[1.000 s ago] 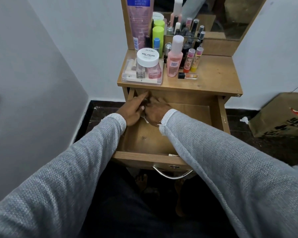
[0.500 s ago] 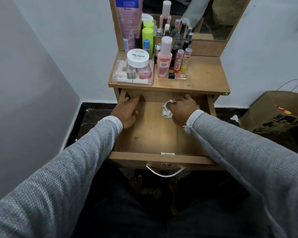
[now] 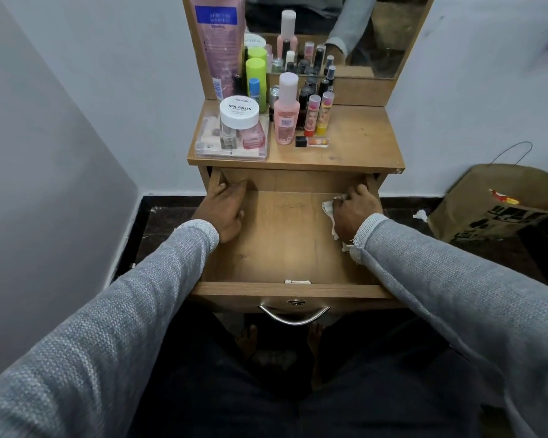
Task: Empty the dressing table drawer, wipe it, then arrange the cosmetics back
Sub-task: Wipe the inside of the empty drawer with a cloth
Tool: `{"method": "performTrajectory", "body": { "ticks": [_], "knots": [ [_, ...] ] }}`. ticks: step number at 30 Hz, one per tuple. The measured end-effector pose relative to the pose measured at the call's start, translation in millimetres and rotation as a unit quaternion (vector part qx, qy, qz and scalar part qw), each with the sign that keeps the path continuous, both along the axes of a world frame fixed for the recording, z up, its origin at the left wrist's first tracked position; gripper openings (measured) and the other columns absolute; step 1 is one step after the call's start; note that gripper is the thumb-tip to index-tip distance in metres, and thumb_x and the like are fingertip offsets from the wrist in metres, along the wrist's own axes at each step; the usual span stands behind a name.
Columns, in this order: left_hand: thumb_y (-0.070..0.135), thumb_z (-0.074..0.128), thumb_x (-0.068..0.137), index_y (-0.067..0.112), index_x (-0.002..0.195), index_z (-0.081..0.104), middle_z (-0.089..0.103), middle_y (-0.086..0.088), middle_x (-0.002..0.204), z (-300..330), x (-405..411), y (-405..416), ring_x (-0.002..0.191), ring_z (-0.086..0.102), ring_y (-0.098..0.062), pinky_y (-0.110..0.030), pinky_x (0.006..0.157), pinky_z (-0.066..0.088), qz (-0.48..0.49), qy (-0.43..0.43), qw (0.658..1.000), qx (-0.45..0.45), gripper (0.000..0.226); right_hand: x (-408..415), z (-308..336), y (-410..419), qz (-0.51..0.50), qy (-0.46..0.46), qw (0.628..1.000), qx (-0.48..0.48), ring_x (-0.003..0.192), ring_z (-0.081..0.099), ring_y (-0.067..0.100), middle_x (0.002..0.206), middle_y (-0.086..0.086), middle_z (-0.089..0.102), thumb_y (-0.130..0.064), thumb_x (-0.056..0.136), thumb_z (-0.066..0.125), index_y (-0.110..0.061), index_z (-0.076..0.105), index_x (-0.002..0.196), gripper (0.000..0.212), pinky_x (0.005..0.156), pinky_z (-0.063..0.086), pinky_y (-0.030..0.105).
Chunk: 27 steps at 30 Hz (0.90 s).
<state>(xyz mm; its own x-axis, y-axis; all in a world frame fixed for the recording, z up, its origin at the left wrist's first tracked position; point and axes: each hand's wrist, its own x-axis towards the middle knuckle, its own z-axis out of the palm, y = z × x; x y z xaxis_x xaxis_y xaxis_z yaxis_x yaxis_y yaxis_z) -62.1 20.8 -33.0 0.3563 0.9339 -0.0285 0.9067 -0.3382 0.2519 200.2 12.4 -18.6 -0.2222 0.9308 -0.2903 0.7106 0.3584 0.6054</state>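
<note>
Head view gives us the light-brown wooden dressing table drawer pulled out toward our lap, its long axis running from the table front to us, curved metal handle nearest. Our left hand lies flat in the far left corner, fingers straight against the back wall. Our right hand presses a crumpled white cloth into the far right corner, fingers curled round it.

- The wooden drawer is pulled out, its floor bare of cosmetics.
- A crumpled white cloth lies at its back right corner, under the right hand.
- The cosmetics, bottles, tubes and a nail polish jar, stand crowded on the tabletop above.
</note>
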Motion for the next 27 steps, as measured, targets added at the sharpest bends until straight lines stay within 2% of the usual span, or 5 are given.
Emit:
{"method": "performTrajectory", "body": {
  "ticks": [8,11,16,21,27],
  "knots": [
    [0.019,0.053,0.089,0.004,0.148,0.020,0.037,-0.016,0.148,-3,4,-1,0.141,0.028,-0.024,-0.030,0.119,0.005,-0.001,0.070,0.997,0.028,0.069,-2,18,-53,-0.044,0.151,0.982,-0.108,0.103,0.062,0.028,0.113,0.009,0.065,-0.020,0.090,0.062,-0.010,0.057,0.119,0.032,0.076,0.049,0.035],
    [0.023,0.053,0.090,0.005,0.149,0.018,0.036,-0.015,0.149,-3,5,-2,0.142,0.027,-0.023,-0.031,0.119,0.004,0.000,0.088,0.996,0.028,0.071,5,32,-66,-0.061,0.247,0.966,-0.056,0.104,0.060,0.029,0.117,0.012,0.062,-0.023,0.082,0.073,-0.010,0.048,0.129,0.054,0.076,0.046,0.034],
    [0.025,0.052,0.090,0.007,0.150,0.016,0.035,-0.014,0.150,-2,8,-3,0.142,0.026,-0.023,-0.035,0.119,0.000,0.003,0.100,0.995,0.010,0.072,18,49,-45,-0.038,0.258,0.963,0.065,0.111,0.054,0.031,0.120,0.016,0.062,-0.014,0.084,0.070,-0.006,0.041,0.129,0.054,0.085,0.046,0.039],
    [0.026,0.051,0.091,0.007,0.150,0.014,0.033,-0.013,0.151,-2,11,-6,0.143,0.023,-0.024,-0.035,0.119,-0.002,0.014,0.109,0.994,0.004,0.073,24,37,-31,-0.091,0.330,0.937,0.061,0.088,0.064,0.034,0.103,0.017,0.066,-0.013,0.085,0.065,-0.006,0.041,0.124,0.046,0.062,0.041,0.035],
    [0.026,0.050,0.092,0.007,0.150,0.013,0.032,-0.013,0.152,-2,12,-10,0.144,0.022,-0.025,-0.036,0.119,-0.003,0.016,0.128,0.992,0.011,0.072,14,27,-50,-0.091,0.282,0.954,0.040,0.099,0.062,0.034,0.112,0.016,0.063,-0.007,0.091,0.058,-0.006,0.039,0.130,0.043,0.067,0.044,0.035]
  ]
}}
